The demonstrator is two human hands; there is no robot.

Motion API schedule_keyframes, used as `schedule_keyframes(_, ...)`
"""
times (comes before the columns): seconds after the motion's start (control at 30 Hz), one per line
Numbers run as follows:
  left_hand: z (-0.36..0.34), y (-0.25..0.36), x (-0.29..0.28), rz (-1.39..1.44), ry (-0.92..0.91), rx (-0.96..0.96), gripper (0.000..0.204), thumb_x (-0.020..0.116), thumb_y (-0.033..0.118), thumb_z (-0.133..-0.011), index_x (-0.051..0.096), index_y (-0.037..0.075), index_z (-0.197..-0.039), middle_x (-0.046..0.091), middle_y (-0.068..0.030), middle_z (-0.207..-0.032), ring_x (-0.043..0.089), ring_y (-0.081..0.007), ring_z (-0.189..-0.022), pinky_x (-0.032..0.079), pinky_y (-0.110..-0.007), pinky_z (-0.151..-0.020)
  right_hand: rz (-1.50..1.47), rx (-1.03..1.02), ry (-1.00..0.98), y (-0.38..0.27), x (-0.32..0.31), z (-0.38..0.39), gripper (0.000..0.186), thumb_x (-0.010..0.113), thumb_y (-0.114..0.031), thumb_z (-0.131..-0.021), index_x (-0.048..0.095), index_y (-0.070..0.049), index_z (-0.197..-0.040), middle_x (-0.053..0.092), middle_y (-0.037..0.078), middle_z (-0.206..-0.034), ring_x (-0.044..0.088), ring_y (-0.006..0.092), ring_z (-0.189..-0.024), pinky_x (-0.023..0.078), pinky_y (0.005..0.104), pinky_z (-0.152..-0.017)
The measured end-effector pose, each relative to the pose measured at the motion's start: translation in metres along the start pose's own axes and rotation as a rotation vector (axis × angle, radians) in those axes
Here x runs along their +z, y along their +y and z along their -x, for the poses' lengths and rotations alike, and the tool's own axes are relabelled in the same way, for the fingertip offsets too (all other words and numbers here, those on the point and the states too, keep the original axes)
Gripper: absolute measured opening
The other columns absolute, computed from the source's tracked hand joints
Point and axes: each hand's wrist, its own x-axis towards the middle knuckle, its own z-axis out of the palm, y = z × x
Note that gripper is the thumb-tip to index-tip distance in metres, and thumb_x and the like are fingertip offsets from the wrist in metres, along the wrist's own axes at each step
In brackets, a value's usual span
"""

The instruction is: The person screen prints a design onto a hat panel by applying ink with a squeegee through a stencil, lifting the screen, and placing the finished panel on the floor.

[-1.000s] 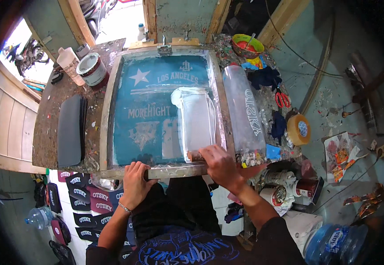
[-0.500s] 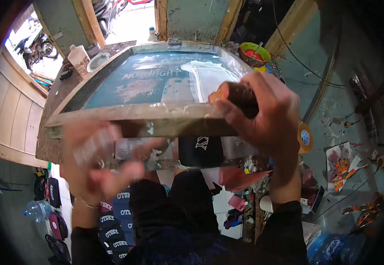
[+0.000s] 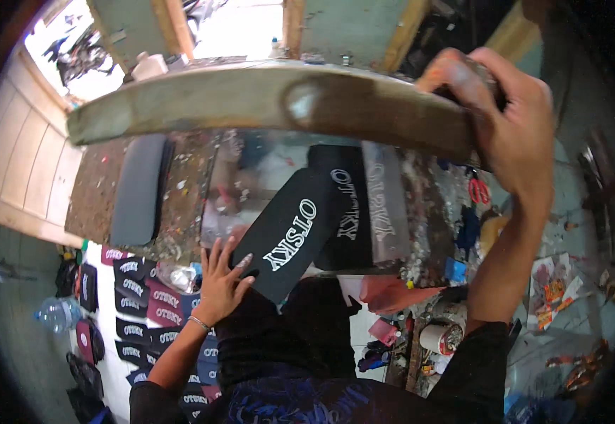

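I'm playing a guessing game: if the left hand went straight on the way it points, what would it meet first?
Probably the nearer, slanting black panel: the left hand has its thumb and index finger at or near its edge. Heights are hard to judge.

One wooden frame [image 3: 251, 102], two black panels [image 3: 286, 240] (over ten lettered pieces [image 3: 168, 316] besides), one pair of scissors [image 3: 478, 191]

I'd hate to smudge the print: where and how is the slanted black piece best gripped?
I'd pinch the black piece by its plain near end, coming from the near left: the white print lies further up, and that end seems to jut past the table's edge, probably leaving both faces reachable.
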Motion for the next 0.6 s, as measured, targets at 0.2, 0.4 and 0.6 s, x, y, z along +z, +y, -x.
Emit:
schedule_keyframes(0.2,0.061,0.017,0.023,0.586,0.596,-0.788,0.050,0.070,0.024,-0.093,0.050,-0.006,-0.128,0.052,-0.0209,-0.134,0.050,-0.0307,-0.121,0.037,-0.043,-0.106,0.054,-0.096,0.095,0.046,-0.008,-0.004,0.047,0.059,-0.044,-0.097,0.068,0.002,-0.100,0.063,0.006,-0.079,0.056,0.0124,-0.078,0.048,0.0333,-0.076)
schedule_keyframes(0.4,0.080,0.006,0.024,1.576,0.419,-1.114,0.020,0.065,0.017,-0.098,0.061,-0.001,-0.104,0.070,-0.0139,-0.102,0.070,-0.0204,-0.087,0.059,-0.034,-0.081,0.165,-0.060,0.087,0.094,-0.003,-0.004,0.047,0.053,-0.039,-0.103,0.066,0.004,-0.115,0.070,0.013,-0.102,0.063,0.0206,-0.093,0.048,0.0317,-0.090)
schedule_keyframes(0.6,0.067,0.009,0.045,0.933,0.170,-0.684,0.046,0.071,0.034,-0.087,0.067,0.002,-0.119,0.061,-0.0183,-0.126,0.057,-0.0306,-0.115,0.043,-0.042,-0.105,0.145,-0.133,0.134,0.131,-0.032,-0.010,0.042,0.051,-0.036,-0.105,0.067,0.002,-0.114,0.069,0.012,-0.102,0.061,0.0203,-0.092,0.048,0.0330,-0.088)
